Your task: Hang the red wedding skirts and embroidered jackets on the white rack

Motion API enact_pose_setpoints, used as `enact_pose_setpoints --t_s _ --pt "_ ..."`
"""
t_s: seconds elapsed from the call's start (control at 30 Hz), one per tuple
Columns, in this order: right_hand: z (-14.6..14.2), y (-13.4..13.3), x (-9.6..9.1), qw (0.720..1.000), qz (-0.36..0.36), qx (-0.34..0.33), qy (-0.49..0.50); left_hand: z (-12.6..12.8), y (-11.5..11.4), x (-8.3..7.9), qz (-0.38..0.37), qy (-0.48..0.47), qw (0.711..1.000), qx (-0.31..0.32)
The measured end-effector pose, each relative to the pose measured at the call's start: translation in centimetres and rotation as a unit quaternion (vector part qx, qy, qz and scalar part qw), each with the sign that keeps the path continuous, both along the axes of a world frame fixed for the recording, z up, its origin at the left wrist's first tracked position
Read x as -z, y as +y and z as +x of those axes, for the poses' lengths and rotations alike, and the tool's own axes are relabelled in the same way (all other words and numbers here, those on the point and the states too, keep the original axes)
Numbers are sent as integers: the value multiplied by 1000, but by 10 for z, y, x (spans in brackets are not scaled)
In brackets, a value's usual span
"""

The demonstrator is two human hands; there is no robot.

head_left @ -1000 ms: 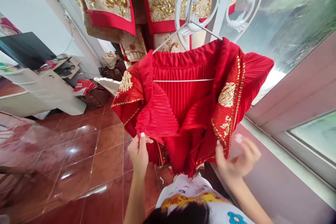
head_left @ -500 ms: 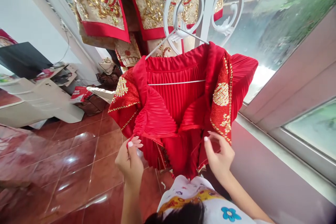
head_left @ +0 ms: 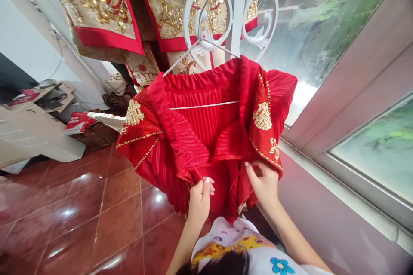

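Note:
A red pleated garment (head_left: 193, 137) with gold-beaded trim and gold patches hangs on a thin white wire hanger (head_left: 183, 56), its front opening facing me. Near the lower middle, my left hand (head_left: 200, 202) pinches a narrow red tie (head_left: 197, 172) that runs from the garment's left front edge. My right hand (head_left: 266, 184) is closed at the opposite front edge, thumb and fingertips on a thin red tie below the beaded panel. Its fingertips are partly hidden against the red cloth.
Gold-sequined cream garments (head_left: 100, 8) with red borders hang behind a white scrollwork metal rack (head_left: 237, 13). A window frame (head_left: 325, 137) and sill stand on the right. White furniture (head_left: 48, 133) and a red box (head_left: 79, 122) are at left on the red tiled floor (head_left: 119, 206).
My left hand has moved rightward and slightly down, toward the garment's middle, drawing the tie with it. My right hand stays by the right front edge. The view has shifted slightly right.

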State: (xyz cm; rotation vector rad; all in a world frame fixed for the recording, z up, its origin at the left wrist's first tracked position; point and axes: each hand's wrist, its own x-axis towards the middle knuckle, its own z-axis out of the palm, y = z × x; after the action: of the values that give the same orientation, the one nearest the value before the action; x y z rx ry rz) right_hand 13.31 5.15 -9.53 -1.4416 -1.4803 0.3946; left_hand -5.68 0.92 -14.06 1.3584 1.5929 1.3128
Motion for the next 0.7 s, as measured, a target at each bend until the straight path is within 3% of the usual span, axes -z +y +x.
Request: enact_pose_setpoints --t_s 0.07,0.23,0.4,0.47,0.57,0.7 --pt "-13 -3 8 999 -29 -29 -16 -6 7 11 -16 -16 1000 -14" --pt "-59 10 34 976 -128 -174 -39 -23 26 33 -54 -28 997 -38" --pt "-91 36 46 956 -188 -124 -188 -19 39 51 -41 30 998 -46" --pt "-95 45 48 951 -196 -121 -206 -13 40 55 -41 41 997 -40" --pt "-97 52 53 957 -190 -148 -161 -4 41 60 -41 62 997 -20" --pt "-100 49 67 971 -164 -171 -22 6 43 68 -55 119 988 -84"
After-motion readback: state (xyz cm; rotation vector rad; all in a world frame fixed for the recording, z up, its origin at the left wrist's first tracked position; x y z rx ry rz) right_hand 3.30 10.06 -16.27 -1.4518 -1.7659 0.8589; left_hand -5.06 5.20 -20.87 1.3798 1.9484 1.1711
